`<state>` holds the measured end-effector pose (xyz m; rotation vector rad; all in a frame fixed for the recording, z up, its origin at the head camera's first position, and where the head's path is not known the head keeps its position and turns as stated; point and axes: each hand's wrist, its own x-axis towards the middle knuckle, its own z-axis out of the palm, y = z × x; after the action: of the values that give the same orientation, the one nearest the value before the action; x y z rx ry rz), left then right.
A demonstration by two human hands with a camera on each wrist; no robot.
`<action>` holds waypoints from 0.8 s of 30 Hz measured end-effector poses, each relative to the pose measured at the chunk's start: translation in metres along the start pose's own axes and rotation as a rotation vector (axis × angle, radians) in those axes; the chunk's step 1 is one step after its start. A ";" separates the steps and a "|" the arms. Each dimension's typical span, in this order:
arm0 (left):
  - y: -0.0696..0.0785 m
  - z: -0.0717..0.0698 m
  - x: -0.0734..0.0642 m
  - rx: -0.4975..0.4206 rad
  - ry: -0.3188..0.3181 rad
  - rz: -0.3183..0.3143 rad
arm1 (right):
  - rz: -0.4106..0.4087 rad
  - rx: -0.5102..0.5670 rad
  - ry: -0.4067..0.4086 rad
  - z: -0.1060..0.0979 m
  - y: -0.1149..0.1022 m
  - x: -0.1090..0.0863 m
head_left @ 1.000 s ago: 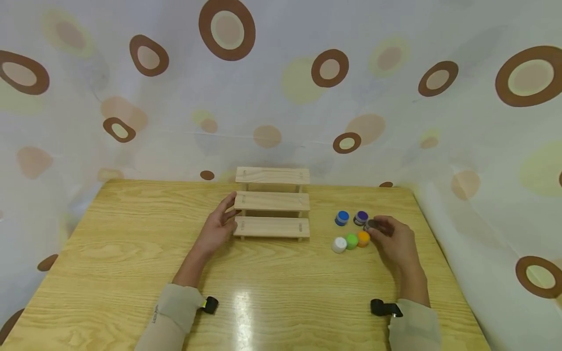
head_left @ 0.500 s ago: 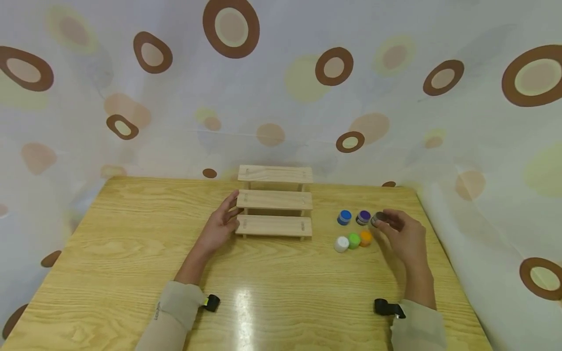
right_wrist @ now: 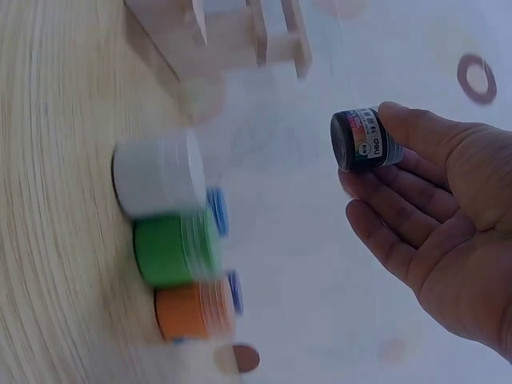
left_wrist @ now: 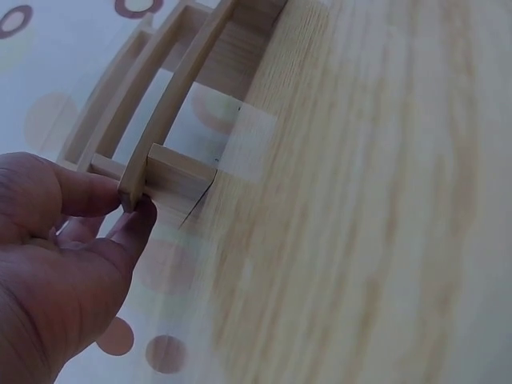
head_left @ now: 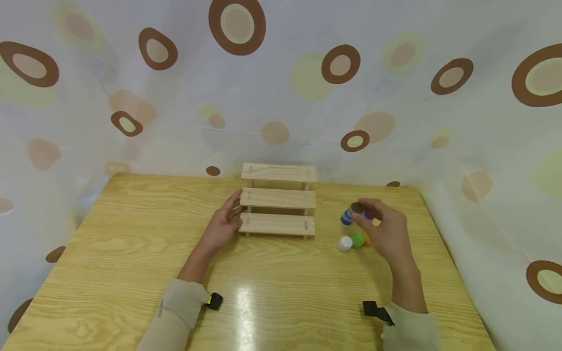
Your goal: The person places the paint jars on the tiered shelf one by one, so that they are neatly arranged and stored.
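Observation:
My right hand (head_left: 388, 234) holds a small dark paint jar (head_left: 357, 208) between thumb and fingers, raised off the table. The right wrist view shows this black jar (right_wrist: 366, 140) with a printed label. Below it stand a blue jar (head_left: 346, 218), a white jar (head_left: 345, 243), a green jar (head_left: 357, 240) and an orange jar (head_left: 368, 240). A purple jar (head_left: 369, 216) is mostly hidden behind the right hand. My left hand (head_left: 221, 228) is at the left end of a three-tier wooden shelf (head_left: 277, 199); in the left wrist view, thumb and finger pinch a board's end (left_wrist: 134, 188).
The wooden table (head_left: 281, 282) carries the shelf at its back middle, with the jars to the right of it. Patterned cloth (head_left: 175, 107) hangs behind and along the right side.
My right hand has lifted the black jar from beside the purple one and carried it left, over the blue jar. The left hand keeps its place at the shelf. The head view shifts slightly.

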<state>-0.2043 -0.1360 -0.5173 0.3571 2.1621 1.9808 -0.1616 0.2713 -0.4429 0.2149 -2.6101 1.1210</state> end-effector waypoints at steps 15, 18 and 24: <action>-0.003 0.002 -0.002 -0.024 -0.001 -0.007 | -0.101 0.091 -0.185 0.076 -0.058 0.004; -0.002 0.003 -0.001 -0.020 0.000 0.001 | -0.108 0.101 -0.202 0.091 -0.066 0.005; -0.001 0.002 -0.001 0.000 -0.011 0.006 | -0.120 0.141 -0.254 0.120 -0.082 0.005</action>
<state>-0.2032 -0.1345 -0.5189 0.3748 2.1572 1.9771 -0.1705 0.1275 -0.4634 0.5716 -2.6899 1.3115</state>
